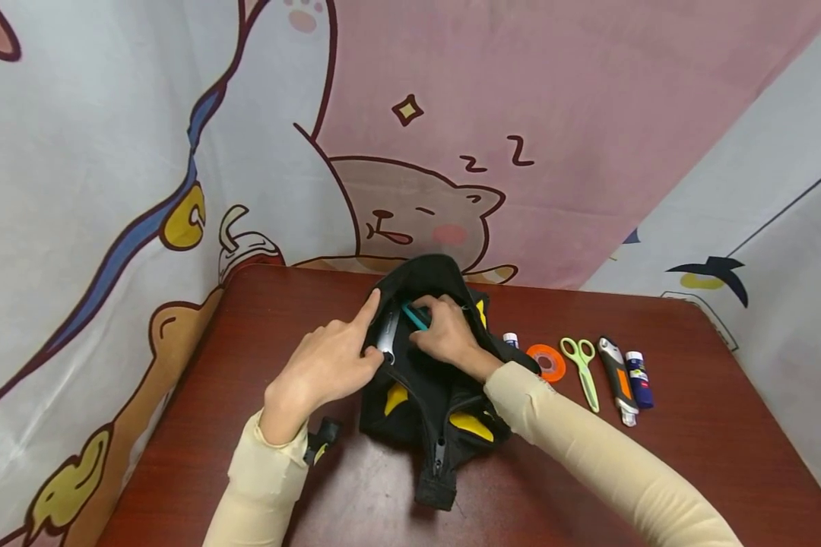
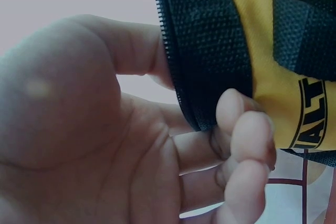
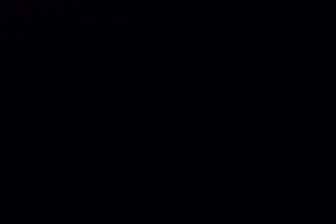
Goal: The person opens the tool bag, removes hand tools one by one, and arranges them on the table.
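Note:
A black and yellow zippered tool bag (image 1: 400,425) stands on the table with its top spread apart. My left hand (image 1: 328,361) grips the bag's left rim. In the left wrist view the thumb of that left hand (image 2: 152,150) goes behind the zipper edge (image 2: 170,56), and the fingers curl on the yellow outer side (image 2: 262,72). My right hand (image 1: 446,330) reaches inside the opening and pinches a slim teal object (image 1: 414,317), whose kind I cannot tell. A long silver-grey object (image 1: 387,334) lies in the bag near the left rim. The right wrist view is black.
On the table (image 1: 554,486), right of the bag, lie an orange tape roll (image 1: 556,365), pale green scissors (image 1: 586,377), a grey and orange utility knife (image 1: 618,376) and a blue glue stick (image 1: 639,381). A white-capped tube (image 1: 511,339) is partly hidden by the bag. A printed cloth (image 1: 554,91) hangs behind.

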The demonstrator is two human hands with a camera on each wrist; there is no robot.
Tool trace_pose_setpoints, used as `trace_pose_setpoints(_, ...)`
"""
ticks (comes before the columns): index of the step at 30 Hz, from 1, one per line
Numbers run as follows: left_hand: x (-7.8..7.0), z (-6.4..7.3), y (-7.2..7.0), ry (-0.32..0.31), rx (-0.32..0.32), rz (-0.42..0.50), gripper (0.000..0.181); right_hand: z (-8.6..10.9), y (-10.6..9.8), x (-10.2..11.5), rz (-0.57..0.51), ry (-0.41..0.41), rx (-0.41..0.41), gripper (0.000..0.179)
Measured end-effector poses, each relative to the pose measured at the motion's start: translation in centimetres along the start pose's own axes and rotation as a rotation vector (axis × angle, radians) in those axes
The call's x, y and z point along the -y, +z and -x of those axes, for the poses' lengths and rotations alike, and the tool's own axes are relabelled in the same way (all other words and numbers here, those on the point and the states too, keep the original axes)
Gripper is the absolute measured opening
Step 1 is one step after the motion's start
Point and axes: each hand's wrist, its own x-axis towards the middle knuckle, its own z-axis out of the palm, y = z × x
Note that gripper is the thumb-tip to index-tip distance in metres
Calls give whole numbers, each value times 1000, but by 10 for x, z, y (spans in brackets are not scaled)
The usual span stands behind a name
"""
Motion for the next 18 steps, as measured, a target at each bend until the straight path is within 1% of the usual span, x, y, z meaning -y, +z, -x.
trace_pose_setpoints(5, 0, 0, 0, 0, -1, -7, 87, 14, -6, 5, 13, -50, -45, 56)
trace_pose_setpoints(11, 0, 0, 1, -5, 4, 0, 88, 29, -14, 14, 8, -74, -95, 51)
trace_pose_setpoints(18, -1, -1, 2, -8, -3, -3, 87, 42, -28, 24, -23, -121, -165, 50)
